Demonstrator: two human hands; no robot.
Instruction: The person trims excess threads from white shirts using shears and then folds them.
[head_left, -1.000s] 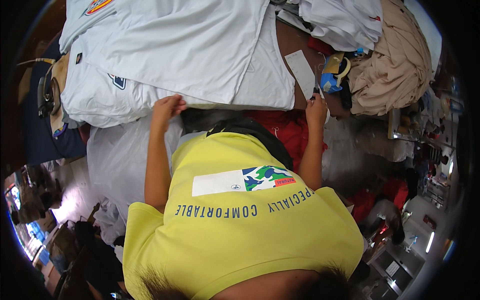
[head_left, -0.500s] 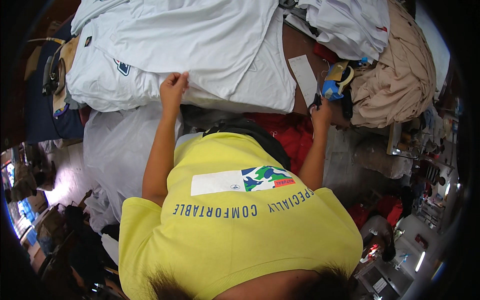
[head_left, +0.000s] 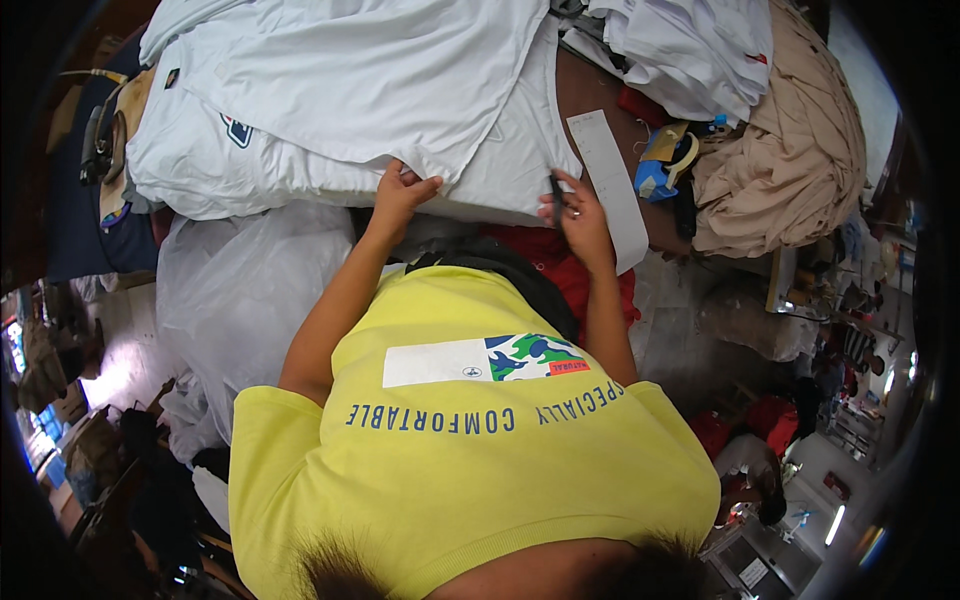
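White T-shirts (head_left: 330, 90) lie spread in layers on the table in front of me. My left hand (head_left: 404, 200) is at the near edge of the top shirt, thumb and fingers pinching its hem. My right hand (head_left: 584, 222) is closed around a slim black tool (head_left: 557, 200) that looks like thread snips, by the shirt's lower right corner. Its fingers partly hide the tool. Beside that hand a long white paper strip (head_left: 612, 185) hangs over the table's near edge.
A tape dispenser (head_left: 664, 165) stands on the brown tabletop (head_left: 585, 88), right of the paper strip. White garments (head_left: 690, 60) and beige cloth (head_left: 785, 150) are heaped at the right. Clear plastic bags (head_left: 250, 290) hang below the table at left; red cloth (head_left: 560, 265) lies beneath.
My right hand has moved left with the black tool, from beside the tape dispenser to the shirt corner. My left hand has shifted right along the hem. The paper strip now reaches lower.
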